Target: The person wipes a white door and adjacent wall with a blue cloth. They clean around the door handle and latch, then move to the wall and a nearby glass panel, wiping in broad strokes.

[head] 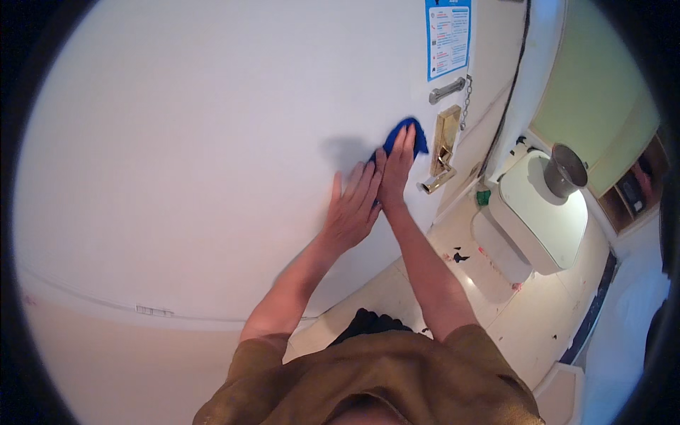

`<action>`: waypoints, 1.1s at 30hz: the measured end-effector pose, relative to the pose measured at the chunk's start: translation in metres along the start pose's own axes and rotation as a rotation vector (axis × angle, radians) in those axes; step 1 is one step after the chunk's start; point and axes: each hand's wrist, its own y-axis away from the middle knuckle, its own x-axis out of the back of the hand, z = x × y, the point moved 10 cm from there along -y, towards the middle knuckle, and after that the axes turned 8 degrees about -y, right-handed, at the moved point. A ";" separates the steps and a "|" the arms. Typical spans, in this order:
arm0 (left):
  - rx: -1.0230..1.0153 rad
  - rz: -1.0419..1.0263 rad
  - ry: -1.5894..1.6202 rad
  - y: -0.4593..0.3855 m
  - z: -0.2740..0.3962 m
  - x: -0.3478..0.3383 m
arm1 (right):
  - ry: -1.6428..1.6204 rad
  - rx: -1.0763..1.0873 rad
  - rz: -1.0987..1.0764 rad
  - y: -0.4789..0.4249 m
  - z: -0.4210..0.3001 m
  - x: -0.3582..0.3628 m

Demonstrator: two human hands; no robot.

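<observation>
A blue cloth (pixel 419 139) lies flat against a white door (pixel 212 149), just left of the brass lever handle (pixel 441 183). My right hand (pixel 399 162) presses the cloth to the door with its fingers stretched out. Close beside it, my left hand (pixel 351 207) is laid flat, its thumb spread away from the fingers. Bits of blue show by the left fingertips and between the two wrists. How much cloth lies beneath the left hand is hidden.
Above the lever are a metal pull handle (pixel 447 91), a hanging chain (pixel 467 103) and a blue-bordered printed notice (pixel 449 40). At right, a metal cup-shaped vessel (pixel 567 172) stands on a white rounded cabinet (pixel 542 212). Dark scraps (pixel 461 257) litter the tiled floor (pixel 510 324).
</observation>
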 end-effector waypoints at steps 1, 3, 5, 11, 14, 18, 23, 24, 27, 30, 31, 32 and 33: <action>0.024 0.019 0.040 -0.009 0.001 0.003 | -0.018 -0.015 0.007 -0.017 -0.003 0.005; 0.078 0.061 0.112 -0.027 -0.001 0.009 | 0.021 0.060 0.069 -0.037 -0.007 0.012; 0.076 0.108 0.168 -0.041 0.001 0.010 | 0.045 0.108 0.091 -0.048 -0.005 0.015; 0.020 0.082 0.354 -0.041 0.016 -0.022 | -0.139 -0.207 0.168 -0.007 0.081 0.015; -0.006 0.030 0.444 -0.023 0.029 -0.054 | -0.205 -0.381 0.201 0.044 0.136 0.007; 0.059 -0.031 0.530 -0.006 0.029 -0.075 | -0.362 -0.532 0.202 0.075 0.126 0.005; 0.201 0.030 0.668 -0.011 0.021 -0.078 | -0.395 -0.465 0.179 0.034 0.075 0.015; 0.225 0.066 0.702 -0.020 0.019 -0.064 | -0.365 -0.409 0.178 0.019 0.064 0.020; 0.298 0.138 0.882 -0.045 0.010 -0.044 | -0.244 -0.191 0.136 -0.022 0.047 0.032; 0.347 0.178 0.895 -0.068 0.007 -0.041 | -0.118 -0.024 0.095 -0.063 0.033 0.037; 0.365 0.190 0.861 -0.073 0.006 -0.044 | -0.058 0.035 0.066 -0.072 0.033 0.035; 0.365 0.238 0.812 -0.077 0.005 -0.043 | -0.071 0.060 0.054 -0.078 0.042 0.031; 0.367 0.253 0.738 -0.081 0.011 -0.045 | -0.045 0.155 0.047 -0.078 0.045 0.033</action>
